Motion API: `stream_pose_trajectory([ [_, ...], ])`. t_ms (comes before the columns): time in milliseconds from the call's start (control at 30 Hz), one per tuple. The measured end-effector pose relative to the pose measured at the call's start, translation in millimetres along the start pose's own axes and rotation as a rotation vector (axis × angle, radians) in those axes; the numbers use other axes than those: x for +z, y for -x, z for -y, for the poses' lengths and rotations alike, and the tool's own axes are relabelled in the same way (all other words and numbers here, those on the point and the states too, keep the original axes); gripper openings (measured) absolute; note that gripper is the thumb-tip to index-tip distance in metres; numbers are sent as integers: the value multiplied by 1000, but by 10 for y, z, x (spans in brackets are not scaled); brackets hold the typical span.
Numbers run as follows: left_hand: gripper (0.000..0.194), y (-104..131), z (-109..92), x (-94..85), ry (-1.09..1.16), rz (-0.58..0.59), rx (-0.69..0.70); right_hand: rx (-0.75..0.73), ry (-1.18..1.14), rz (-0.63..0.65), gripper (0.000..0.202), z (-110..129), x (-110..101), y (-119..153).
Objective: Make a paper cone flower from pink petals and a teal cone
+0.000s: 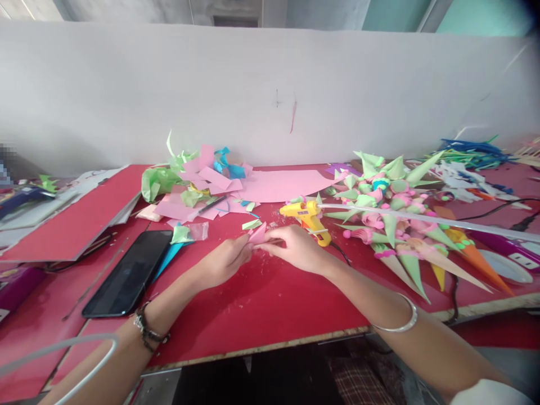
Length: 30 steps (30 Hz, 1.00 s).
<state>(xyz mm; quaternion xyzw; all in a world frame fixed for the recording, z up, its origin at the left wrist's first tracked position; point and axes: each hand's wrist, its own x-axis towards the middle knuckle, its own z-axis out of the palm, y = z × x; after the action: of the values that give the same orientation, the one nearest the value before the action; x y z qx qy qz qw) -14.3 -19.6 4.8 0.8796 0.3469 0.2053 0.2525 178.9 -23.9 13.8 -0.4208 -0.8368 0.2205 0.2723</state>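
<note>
A white cord loops in at the lower left, nearest the camera, above the red table. Farther in, at the middle of the table, a small piece of folded pink paper is between the two hands. The left hand has its fingers closed on one side of it; the right hand pinches the near edge, thumb and fingertips almost together.

Much of the work looks done: a heap of paper cones, many trimmed in pink and green, lies to the right. The pink piece seems only part shaped, with no trim visible on it. Loose paper scraps and a flat pink sheet remain unshaped behind the hands. A yellow glue gun lies just beyond the right hand, untouched.
</note>
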Motion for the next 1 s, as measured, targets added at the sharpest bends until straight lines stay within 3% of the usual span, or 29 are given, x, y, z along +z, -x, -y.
stream_pose_trajectory([
  [200,21,-5,-22,13,90,-12,8,-20,112,-36,27,12,18,0],
  [433,34,-16,-51,-49,217,5,-61,-188,345,-176,28,69,58,-6],
  [767,25,-14,-65,16,-163,-100,-72,-129,63,-75,25,29,17,0],
  [1000,38,-30,-61,13,-118,-237,-82,-103,-87,-53,23,5,-31,-1],
])
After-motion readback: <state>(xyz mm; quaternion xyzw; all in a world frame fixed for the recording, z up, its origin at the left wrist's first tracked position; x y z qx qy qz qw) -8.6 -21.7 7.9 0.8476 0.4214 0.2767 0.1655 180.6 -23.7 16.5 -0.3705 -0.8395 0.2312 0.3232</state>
